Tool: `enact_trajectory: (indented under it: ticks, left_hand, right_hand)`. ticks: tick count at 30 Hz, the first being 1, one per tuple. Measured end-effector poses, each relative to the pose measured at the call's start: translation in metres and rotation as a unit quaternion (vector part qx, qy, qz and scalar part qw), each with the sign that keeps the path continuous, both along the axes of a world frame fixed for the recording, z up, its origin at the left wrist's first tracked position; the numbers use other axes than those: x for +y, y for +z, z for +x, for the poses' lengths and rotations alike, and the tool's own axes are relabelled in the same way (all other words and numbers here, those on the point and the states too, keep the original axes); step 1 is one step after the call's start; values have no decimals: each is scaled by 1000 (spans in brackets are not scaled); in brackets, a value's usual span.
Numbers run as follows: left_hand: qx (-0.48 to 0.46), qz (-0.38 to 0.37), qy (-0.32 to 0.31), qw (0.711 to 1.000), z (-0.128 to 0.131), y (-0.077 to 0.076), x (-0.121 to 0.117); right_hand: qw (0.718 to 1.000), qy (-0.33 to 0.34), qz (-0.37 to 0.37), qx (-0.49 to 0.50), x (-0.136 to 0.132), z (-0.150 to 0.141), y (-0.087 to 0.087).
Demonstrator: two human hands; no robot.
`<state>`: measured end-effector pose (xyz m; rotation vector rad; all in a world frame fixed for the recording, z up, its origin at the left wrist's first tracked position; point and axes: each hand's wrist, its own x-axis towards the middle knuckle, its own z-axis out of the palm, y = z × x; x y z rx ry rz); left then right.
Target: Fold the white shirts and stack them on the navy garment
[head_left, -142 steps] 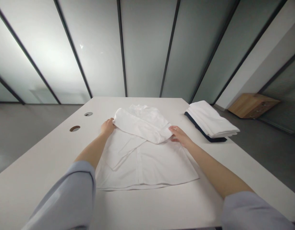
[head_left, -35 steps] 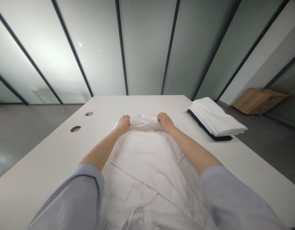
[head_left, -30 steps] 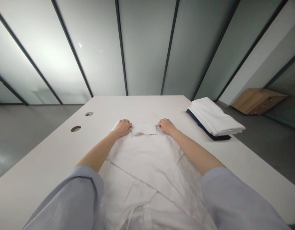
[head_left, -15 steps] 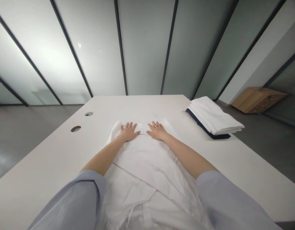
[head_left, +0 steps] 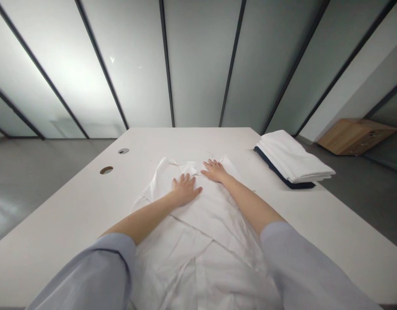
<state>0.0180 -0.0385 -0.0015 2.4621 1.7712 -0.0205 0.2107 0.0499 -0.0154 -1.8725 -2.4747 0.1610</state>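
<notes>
Pale blue sleeves [head_left: 98, 275] cover the forearms at the bottom of the view. Beneath them, a white cotton button-front shirt [head_left: 198, 275] lies spread on the white bench [head_left: 66, 215], its creased panels overlapping. The left hand [head_left: 185, 189] presses flat on the shirt with fingers spread, and it now sits nearer the person than in the earlier frame, where it was level with the right. The right hand [head_left: 215, 171] rests flat just beside the collar [head_left: 188, 168]. The hands are apart, and neither grips the cloth. Farther off, a folded stack of white cloth [head_left: 292, 157] sits on dark navy cloth [head_left: 276, 171] near the bench's right edge, and a wooden cabinet [head_left: 356, 136] stands on the grey floor [head_left: 363, 193] beyond.
</notes>
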Motion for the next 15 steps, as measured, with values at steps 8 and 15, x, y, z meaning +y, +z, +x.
enact_trajectory:
  ticks: [8,15]
  left_hand:
    - [13,10,13,1000,-3,-11,54]
    - [-7,101,-7,995,-8,0,89]
  right_hand:
    - [999,22,29,-7,-31,-11,28]
    - [998,13,-68,7,-95,-20,10]
